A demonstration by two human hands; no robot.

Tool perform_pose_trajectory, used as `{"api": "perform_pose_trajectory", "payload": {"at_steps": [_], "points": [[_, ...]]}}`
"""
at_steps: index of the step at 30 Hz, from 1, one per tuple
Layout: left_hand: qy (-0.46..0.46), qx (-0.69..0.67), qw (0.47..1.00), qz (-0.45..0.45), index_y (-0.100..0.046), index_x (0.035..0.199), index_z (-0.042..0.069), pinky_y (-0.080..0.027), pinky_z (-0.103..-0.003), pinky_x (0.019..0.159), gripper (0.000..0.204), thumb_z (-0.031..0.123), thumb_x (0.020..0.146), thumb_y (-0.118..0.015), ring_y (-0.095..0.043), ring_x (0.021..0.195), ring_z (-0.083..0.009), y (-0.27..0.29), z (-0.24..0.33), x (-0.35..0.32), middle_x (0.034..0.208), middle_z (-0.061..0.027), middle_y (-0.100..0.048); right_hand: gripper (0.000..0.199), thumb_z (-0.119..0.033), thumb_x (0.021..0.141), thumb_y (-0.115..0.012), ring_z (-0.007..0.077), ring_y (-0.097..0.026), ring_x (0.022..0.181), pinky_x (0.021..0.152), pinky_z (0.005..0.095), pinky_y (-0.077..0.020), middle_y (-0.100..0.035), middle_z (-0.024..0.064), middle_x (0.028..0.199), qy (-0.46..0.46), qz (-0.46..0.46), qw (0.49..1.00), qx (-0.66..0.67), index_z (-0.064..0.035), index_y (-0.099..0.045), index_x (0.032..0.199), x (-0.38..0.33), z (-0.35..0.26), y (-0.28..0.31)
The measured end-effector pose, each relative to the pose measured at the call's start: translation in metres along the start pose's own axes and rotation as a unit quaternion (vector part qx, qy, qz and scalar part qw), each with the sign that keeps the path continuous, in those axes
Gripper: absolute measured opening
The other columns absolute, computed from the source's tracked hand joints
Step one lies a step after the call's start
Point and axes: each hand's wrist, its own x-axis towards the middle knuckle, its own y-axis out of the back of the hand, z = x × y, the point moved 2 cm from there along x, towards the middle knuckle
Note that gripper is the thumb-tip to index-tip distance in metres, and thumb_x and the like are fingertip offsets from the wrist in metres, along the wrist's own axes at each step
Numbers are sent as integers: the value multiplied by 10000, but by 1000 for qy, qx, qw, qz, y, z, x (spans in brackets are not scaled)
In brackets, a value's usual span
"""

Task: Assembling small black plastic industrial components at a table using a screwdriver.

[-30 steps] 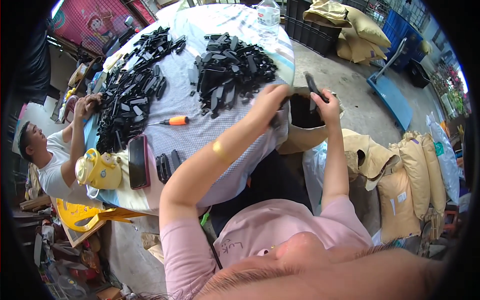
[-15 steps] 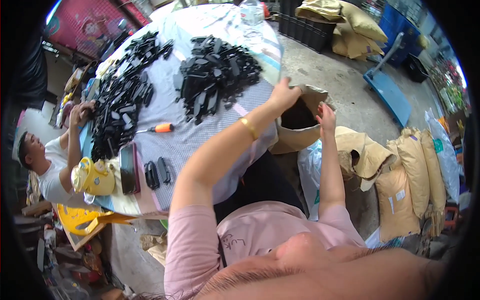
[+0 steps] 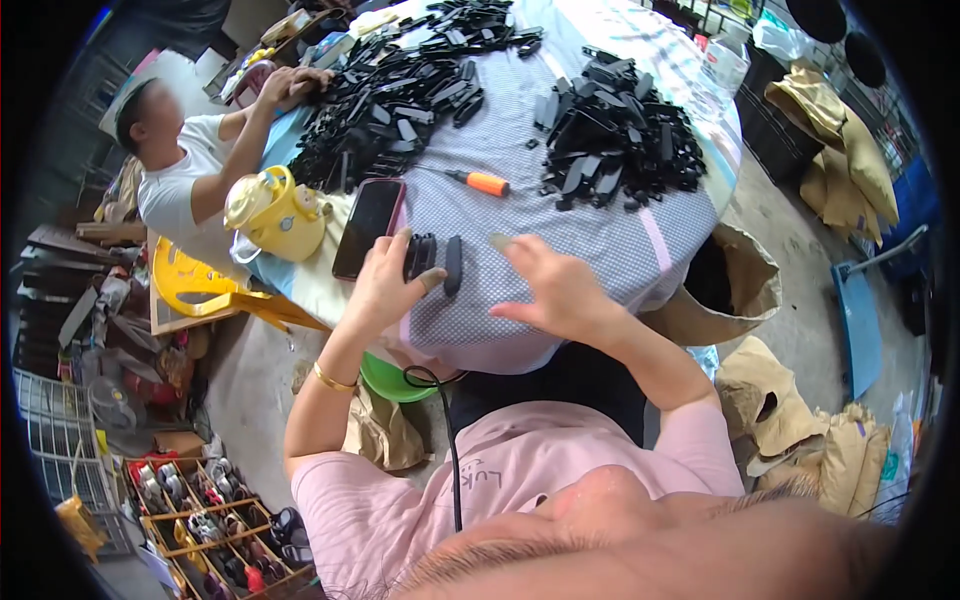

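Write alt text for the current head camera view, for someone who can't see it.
A person's left hand is at a small stack of black pieces on a cloth-covered table; the right hand hovers open nearby. Beyond lie an orange-handled tool, a left heap and a right heap of black parts, with a co-worker in white at left.

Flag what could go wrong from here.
1. Phone nudge: the left grip is at the small stack, right beside the phone; a sideways move could push it.
2. Loose piece: one black piece lies between the stack and the right grip, so either might knock it.
3. Snag: the cable loops near the edge of the table, between the arms, and might catch.
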Motion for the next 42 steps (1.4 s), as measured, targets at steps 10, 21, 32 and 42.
{"api": "perform_pose_trajectory", "payload": {"at_steps": [10,21,32,42], "points": [[80,-297,942,-136,-488,1166,-27,-495,-286,658,393,129,818,-582,-573,809,-181,-23,33,26,1014,-178,-517,706,-368,682,-740,346,-617,825,685,392,-515,-457,250,1133,-91,-80,990,-65,-38,-435,1227,33,-10,-32],[-93,-527,802,-264,-561,1059,-8,-462,-271,656,343,161,765,-611,-563,774,-141,-108,226,94,846,-94,-593,607,-206,612,-757,349,-578,982,810,399,-491,-493,172,1221,-259,82,936,-224,-84,-536,1164,-83,57,108],[-278,-320,903,-77,-647,875,14,-473,-337,658,171,111,740,-609,-596,709,-225,-120,279,136,766,-118,-605,420,-247,704,-718,325,-566,911,836,402,-447,-609,147,979,-311,157,889,-297,-21,-604,1039,-217,223,131],[-163,-107,981,-13,-580,1015,7,-436,-394,828,347,212,752,-673,-528,923,-338,-70,155,138,970,-181,-532,150,-48,750,-656,235,-584,610,551,309,-459,-596,105,794,-76,236,961,-125,-23,-645,897,-59,112,102]]}}
